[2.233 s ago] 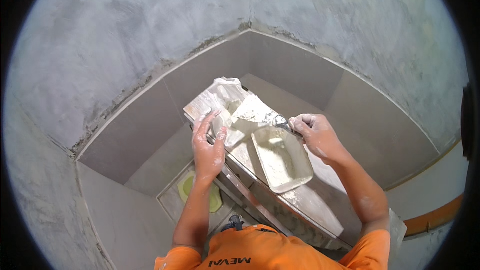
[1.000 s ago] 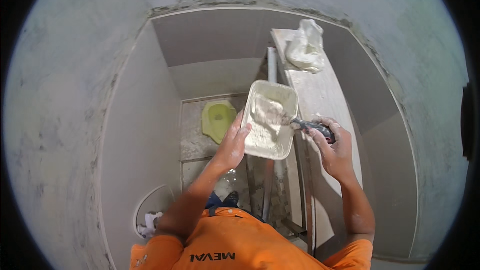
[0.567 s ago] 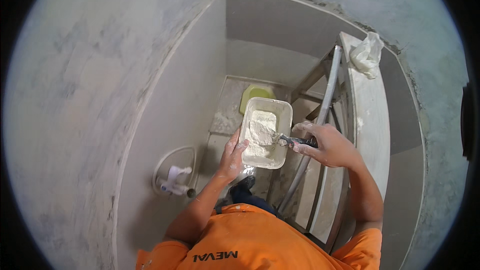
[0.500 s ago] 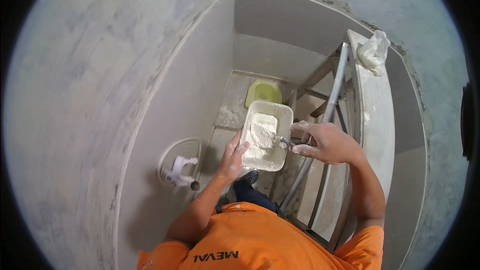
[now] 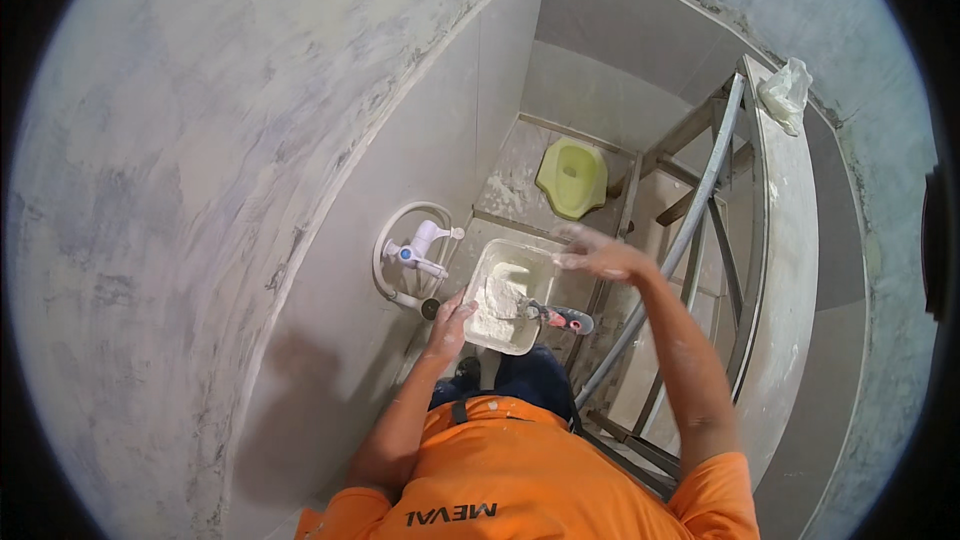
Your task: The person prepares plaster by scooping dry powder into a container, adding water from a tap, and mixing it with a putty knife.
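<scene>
Although the scraper's handle (image 5: 567,320) shows, white paste (image 5: 491,322) partly obscures its blade (image 5: 521,307).

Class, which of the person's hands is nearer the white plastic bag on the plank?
Right. The right hand, by the tub, is below and left of the bag in the picture; the left hand, gripping the tub's left side, is farther down and left.

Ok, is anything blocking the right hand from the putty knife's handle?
Nothing visible does. The putty knife's handle juts past the right rim of the tub, and the open right hand is by the tub's far right corner, holding nothing.
</scene>
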`<state>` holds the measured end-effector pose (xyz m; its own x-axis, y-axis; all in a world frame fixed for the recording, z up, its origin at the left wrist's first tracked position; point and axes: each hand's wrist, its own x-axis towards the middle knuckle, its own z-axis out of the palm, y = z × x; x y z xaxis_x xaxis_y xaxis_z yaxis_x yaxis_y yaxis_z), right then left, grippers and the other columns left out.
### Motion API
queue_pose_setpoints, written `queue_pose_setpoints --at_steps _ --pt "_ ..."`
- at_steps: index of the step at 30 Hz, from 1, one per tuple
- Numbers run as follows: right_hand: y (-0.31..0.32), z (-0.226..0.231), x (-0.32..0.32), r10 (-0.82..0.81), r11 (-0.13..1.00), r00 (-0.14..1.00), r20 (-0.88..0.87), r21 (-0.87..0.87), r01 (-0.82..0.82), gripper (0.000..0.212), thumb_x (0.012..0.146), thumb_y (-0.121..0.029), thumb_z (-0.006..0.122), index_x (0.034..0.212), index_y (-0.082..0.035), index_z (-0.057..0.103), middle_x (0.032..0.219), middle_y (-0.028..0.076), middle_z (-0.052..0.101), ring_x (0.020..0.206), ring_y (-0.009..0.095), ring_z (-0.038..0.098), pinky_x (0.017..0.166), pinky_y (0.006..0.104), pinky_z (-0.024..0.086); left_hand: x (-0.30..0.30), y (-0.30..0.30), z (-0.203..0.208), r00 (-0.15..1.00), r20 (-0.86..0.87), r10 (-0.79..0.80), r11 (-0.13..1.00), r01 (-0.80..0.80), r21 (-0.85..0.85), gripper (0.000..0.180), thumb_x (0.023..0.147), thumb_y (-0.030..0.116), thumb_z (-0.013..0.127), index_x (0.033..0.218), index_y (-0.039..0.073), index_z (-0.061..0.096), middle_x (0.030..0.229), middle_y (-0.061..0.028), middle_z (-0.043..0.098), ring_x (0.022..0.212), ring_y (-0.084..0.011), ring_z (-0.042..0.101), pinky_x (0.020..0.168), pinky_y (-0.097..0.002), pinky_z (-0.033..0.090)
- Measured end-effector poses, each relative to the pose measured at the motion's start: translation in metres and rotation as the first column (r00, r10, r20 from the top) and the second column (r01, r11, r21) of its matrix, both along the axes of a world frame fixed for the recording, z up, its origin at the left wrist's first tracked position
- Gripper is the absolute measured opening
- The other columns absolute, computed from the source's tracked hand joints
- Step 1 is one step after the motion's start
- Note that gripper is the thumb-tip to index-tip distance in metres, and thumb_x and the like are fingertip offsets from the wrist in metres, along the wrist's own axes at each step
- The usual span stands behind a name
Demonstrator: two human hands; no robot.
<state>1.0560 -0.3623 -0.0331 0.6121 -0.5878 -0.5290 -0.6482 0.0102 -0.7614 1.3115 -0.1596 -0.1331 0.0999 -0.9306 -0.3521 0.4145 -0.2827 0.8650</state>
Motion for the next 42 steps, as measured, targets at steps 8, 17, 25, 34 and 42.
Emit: queue_pose_setpoints --at_steps 8,17,25,34,42 --pt "0.094 -0.196 0.019 -0.78 0.491 0.578 0.237 0.806 0.331 0.052 0.102 -0.044 0.061 0.14 -0.008 0.055 0.12 0.013 0.07 0.107 0.025 0.069 0.096 0.0428 0.058 0.0 0.014 -0.011 0.969 0.247 -0.003 0.995 0.028 -0.099 0.053 0.103 0.022 0.055 0.143 -0.011 0.051 0.135 -0.016 0.064 0.123 -0.0195 0.057 0.11 -0.0305 0.039" --pt "0.126 -0.235 0.046 -0.927 0.297 0.303 0.22 0.926 0.235 0.044 0.106 -0.038 0.048 0.135 -0.007 0.058 0.125 0.011 0.068 0.112 0.027 0.067 0.102 0.0471 0.051 0.04 -0.002 0.005 0.293 0.862 0.414 0.907 -0.213 -0.363 0.039 0.097 0.02 0.066 0.131 0.001 0.063 0.118 -0.0193 0.067 0.119 -0.035 0.058 0.11 -0.0416 0.041" --pt "0.128 -0.247 0.103 -0.939 0.31 0.264 0.218 0.871 0.381 0.033 0.105 -0.032 0.051 0.126 -0.008 0.062 0.118 0.006 0.069 0.105 0.022 0.068 0.096 0.0436 0.054 0.101 -0.038 0.004 0.216 0.955 0.204 0.96 0.148 -0.238 0.028 0.097 0.021 0.067 0.12 0.007 0.073 0.133 -0.0175 0.061 0.126 -0.0379 0.052 0.105 -0.0456 0.043" --pt "0.12 -0.266 0.15 -0.956 0.263 0.179 0.232 0.949 0.173 0.036 0.107 -0.033 0.047 0.134 -0.009 0.054 0.123 0.008 0.066 0.113 0.024 0.065 0.099 0.0459 0.054 0.115 -0.108 0.039 0.229 0.96 -0.163 0.937 0.341 0.078 0.031 0.102 0.025 0.053 0.118 0.009 0.074 0.117 -0.0206 0.067 0.118 -0.0381 0.06 0.099 -0.0462 0.046" --pt "0.112 -0.242 0.153 -0.968 0.204 0.182 0.171 0.963 0.178 0.036 0.107 -0.034 0.046 0.133 -0.01 0.055 0.129 0.01 0.064 0.115 0.028 0.064 0.102 0.0481 0.051 0.104 -0.159 0.004 -0.325 0.874 -0.361 0.711 0.511 0.484 0.039 0.105 0.025 0.042 0.139 0.015 0.059 0.124 -0.0203 0.067 0.125 -0.0368 0.059 0.106 -0.0627 0.035"
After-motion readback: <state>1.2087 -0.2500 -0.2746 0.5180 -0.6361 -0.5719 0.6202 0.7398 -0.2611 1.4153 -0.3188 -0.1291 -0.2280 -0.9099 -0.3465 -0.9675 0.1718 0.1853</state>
